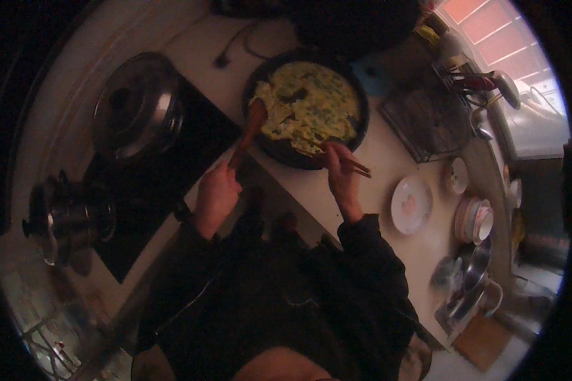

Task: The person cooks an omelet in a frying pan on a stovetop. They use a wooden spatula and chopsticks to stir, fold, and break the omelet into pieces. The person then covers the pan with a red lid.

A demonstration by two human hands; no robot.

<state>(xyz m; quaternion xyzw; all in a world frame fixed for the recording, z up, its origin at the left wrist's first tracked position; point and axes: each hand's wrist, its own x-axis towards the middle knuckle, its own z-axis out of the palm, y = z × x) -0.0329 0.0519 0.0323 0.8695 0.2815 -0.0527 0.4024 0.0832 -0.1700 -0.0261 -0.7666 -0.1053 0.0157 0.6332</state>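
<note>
A round dark pan (286, 159) on the counter holds a yellow egg-like food with green bits (319, 100). My left hand (218, 197) grips the handle of a wooden spatula (253, 126), whose blade lies at the left edge of the food. Over the near right rim of the pan, my right hand (342, 174) holds a pair of chopsticks (359, 167), their tips at the edge of the food. The fingers hide part of the chopsticks.
Left of the pan, a lidded metal pan (140, 107) and a metal pot (71, 219) stand by a black cooktop (171, 157). To the right are a white plate (411, 205), stacked bowls (472, 221), a wire rack (424, 119) and a ladle (506, 90).
</note>
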